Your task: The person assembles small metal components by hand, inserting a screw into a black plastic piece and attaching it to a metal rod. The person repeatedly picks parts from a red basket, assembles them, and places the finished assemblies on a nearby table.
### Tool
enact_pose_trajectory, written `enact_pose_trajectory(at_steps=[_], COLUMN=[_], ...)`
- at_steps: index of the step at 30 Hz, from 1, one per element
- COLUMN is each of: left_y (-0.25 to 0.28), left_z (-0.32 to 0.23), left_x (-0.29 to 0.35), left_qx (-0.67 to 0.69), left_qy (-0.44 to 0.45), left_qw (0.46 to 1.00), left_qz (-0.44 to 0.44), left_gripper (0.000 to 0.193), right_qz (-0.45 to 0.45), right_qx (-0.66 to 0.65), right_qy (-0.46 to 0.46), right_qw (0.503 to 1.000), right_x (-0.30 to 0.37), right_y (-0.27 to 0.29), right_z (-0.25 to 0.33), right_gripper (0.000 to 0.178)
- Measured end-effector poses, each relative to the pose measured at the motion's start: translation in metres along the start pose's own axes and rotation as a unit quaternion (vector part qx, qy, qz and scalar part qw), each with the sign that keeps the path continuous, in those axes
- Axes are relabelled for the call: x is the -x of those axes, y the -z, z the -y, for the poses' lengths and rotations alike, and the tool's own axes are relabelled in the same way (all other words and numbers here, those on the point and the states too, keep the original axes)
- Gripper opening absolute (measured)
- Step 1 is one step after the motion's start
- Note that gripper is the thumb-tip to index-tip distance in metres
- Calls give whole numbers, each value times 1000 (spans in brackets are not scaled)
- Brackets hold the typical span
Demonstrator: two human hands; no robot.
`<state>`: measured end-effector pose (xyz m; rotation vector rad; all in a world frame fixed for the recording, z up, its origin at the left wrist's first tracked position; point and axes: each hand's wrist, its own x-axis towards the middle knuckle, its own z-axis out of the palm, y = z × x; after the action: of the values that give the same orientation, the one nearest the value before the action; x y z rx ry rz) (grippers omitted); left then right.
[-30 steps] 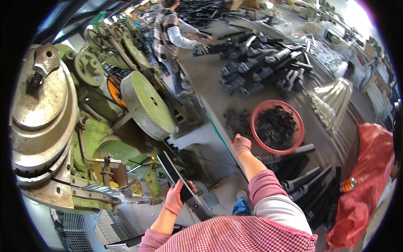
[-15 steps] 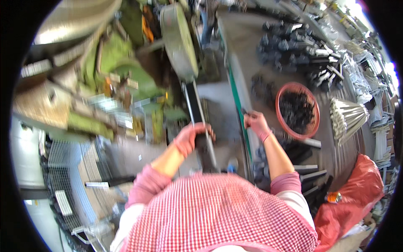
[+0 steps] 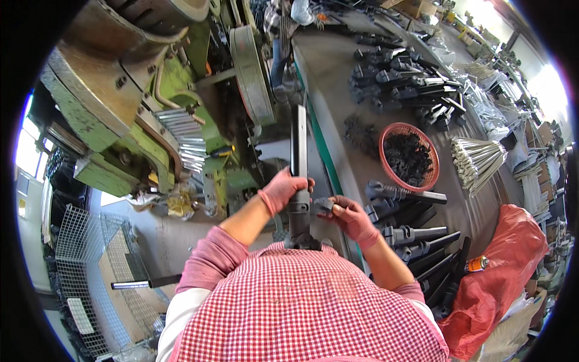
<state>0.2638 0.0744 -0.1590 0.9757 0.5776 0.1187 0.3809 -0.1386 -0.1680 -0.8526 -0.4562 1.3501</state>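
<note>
My left hand is wrapped round a long black tube with a silver strip along one side. This tube points away from me, and a black plastic fitting sits at its near end, close to my apron. Just right of that fitting, my right hand pinches a small black plastic piece between thumb and fingers. The piece is close beside the tube; whether they touch I cannot tell.
On the table to my right stands a red basket of small black parts. Black tubes and a bundle of silver rods lie around it. A green machine stands at left; a red bag lies near right.
My right hand has come left from the table's edge to the tube with the small black piece. The tube, slanted before, now points nearly straight ahead.
</note>
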Motion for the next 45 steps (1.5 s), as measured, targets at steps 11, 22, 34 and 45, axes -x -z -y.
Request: enact_pose_trajectory(at_steps=[11,22,34,45], left_y=[26,8,57,73], left_z=[-7,-21,-15,-10], left_x=[24,40,64,82], left_qx=[175,242,254,291], left_qy=[58,23,-51,-192], left_qw=[982,965,965,898], left_qz=[29,97,-46,-268], left_gripper=[26,26,12,13], right_qz=[12,54,-87,20], right_qx=[-275,201,292,690], right_qy=[-36,-16,-15,-33], right_qw=[961,978,952,723], right_x=[-3,-25,-66,-89], right_y=[-29,-25,-108,-150], right_z=[-47,23,-13,-38], right_gripper=[28,31,31,106])
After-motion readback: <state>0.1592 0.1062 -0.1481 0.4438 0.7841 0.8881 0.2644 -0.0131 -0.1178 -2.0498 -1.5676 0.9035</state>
